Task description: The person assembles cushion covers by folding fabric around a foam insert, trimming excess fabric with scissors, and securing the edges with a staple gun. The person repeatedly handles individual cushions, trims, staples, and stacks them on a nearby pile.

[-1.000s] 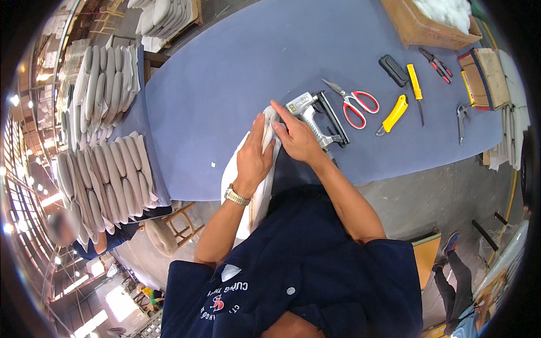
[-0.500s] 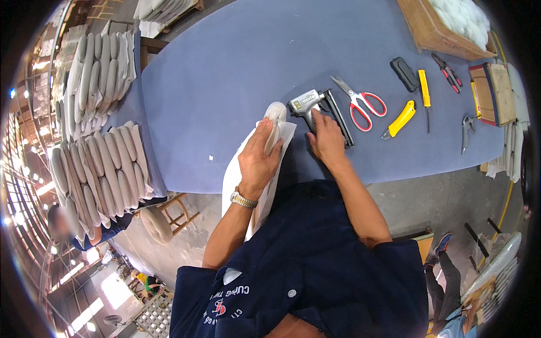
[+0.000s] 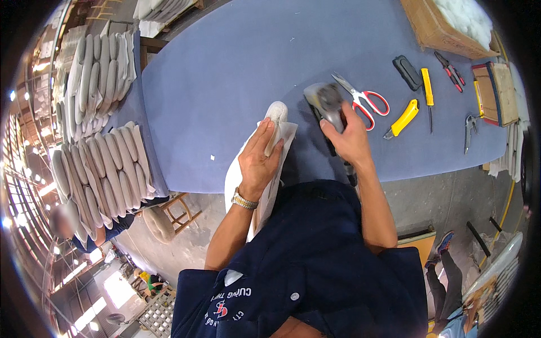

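Observation:
A long, narrow padded piece (image 3: 276, 109) with a rounded grey end and loose white cloth (image 3: 233, 173) lies over the table's near edge. My left hand (image 3: 259, 160) is closed over it, fingers along one side and thumb on the other. To its right, my right hand (image 3: 353, 138) grips a pneumatic staple gun (image 3: 328, 97) by the handle. The gun is smeared by motion and stands apart from the padded piece. Red-and-white scissors (image 3: 369, 103) lie just beyond the right hand.
On the blue-covered table (image 3: 220, 79) lie a yellow utility knife (image 3: 404, 118), a yellow-handled screwdriver (image 3: 427, 90), a black case (image 3: 407, 72) and red-handled pliers (image 3: 451, 70). A carton of white stuffing (image 3: 420, 25) stands far right. Stacked grey padded pieces (image 3: 104, 174) are at left, with a person behind.
My right hand has closed around the staple gun's handle and turned the gun, shifting it right towards the scissors. My left hand stays on the padded piece.

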`<action>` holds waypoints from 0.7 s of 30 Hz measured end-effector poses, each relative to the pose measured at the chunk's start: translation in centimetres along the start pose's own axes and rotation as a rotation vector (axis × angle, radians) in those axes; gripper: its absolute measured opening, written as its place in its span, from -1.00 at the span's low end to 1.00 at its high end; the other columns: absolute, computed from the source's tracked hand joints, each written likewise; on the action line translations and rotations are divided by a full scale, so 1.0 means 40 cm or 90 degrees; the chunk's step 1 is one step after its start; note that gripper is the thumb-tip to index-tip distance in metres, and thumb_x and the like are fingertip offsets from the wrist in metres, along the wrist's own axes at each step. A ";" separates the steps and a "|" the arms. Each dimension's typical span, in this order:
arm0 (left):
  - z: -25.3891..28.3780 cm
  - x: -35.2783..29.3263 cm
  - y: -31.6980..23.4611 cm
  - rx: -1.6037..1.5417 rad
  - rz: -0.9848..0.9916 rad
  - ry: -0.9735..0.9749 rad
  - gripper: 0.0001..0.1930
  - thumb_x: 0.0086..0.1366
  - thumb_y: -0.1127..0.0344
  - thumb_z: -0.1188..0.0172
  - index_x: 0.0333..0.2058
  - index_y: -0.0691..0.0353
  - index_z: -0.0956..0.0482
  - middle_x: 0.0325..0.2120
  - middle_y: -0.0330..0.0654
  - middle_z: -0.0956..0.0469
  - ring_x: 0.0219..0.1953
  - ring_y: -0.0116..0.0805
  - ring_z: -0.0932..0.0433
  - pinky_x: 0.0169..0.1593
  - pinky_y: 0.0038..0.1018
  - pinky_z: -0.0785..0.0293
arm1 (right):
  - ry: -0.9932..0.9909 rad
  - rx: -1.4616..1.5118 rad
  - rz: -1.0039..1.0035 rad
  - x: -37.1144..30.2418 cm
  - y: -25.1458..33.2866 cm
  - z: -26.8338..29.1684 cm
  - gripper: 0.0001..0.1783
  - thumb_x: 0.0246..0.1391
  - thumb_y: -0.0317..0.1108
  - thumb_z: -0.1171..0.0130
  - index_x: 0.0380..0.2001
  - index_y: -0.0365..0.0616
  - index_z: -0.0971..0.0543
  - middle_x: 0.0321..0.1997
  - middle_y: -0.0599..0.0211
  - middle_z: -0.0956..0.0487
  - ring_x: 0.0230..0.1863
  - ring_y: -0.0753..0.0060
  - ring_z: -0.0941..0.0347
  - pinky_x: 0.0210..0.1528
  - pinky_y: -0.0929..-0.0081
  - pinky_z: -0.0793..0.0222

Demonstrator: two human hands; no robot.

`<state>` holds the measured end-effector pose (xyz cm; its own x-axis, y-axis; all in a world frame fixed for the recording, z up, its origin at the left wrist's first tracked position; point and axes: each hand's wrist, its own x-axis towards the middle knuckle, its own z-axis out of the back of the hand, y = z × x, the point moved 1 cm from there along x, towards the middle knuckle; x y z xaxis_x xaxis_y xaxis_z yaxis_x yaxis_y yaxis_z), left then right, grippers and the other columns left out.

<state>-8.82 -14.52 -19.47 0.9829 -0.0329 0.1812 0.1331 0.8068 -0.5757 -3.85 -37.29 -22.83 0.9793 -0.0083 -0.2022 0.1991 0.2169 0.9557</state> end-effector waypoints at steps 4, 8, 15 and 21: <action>-0.002 0.002 0.003 0.003 0.000 0.006 -0.51 0.15 0.51 -0.45 0.10 0.30 -0.66 0.16 0.07 -0.61 0.19 -0.05 -0.62 0.25 -0.30 -0.56 | 0.118 0.081 0.092 -0.056 0.068 0.031 -0.49 -0.09 -0.38 -0.45 -0.01 -0.30 -0.62 -0.19 0.11 -0.65 -0.16 0.18 -0.63 -0.07 0.33 -0.50; 0.004 0.001 -0.001 0.005 0.017 0.019 -0.51 0.13 0.53 -0.46 0.08 0.30 -0.67 0.16 0.06 -0.61 0.18 -0.06 -0.62 0.25 -0.30 -0.56 | 0.141 0.077 0.186 -0.072 0.078 0.011 -0.61 -0.07 -0.46 -0.45 -0.13 -0.37 -0.64 -0.16 0.16 -0.64 -0.16 0.28 -0.60 -0.05 0.42 -0.49; 0.003 0.005 0.004 -0.022 0.017 0.007 -0.52 0.11 0.56 -0.45 0.07 0.29 -0.68 0.15 0.04 -0.62 0.17 -0.06 -0.63 0.24 -0.31 -0.57 | 0.166 0.088 0.134 -0.080 0.057 -0.031 -0.50 -0.18 -0.51 -0.48 -0.06 -0.33 -0.64 -0.15 0.12 -0.66 -0.15 0.09 -0.65 -0.05 0.36 -0.53; -0.001 0.004 0.012 -0.042 0.032 0.006 -0.49 0.08 0.61 -0.44 0.07 0.30 -0.68 0.15 0.03 -0.63 0.18 -0.07 -0.63 0.24 -0.30 -0.57 | 0.175 0.052 0.122 -0.072 0.053 -0.048 -0.42 -0.23 -0.52 -0.50 -0.02 -0.32 -0.64 -0.12 0.07 -0.67 -0.12 -0.03 -0.67 -0.04 0.31 -0.56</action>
<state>-8.58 -14.16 -19.74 0.9897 0.0011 0.1432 0.0911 0.7667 -0.6354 -6.31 -34.94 -20.63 0.9552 0.2903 -0.0572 0.0262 0.1097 0.9936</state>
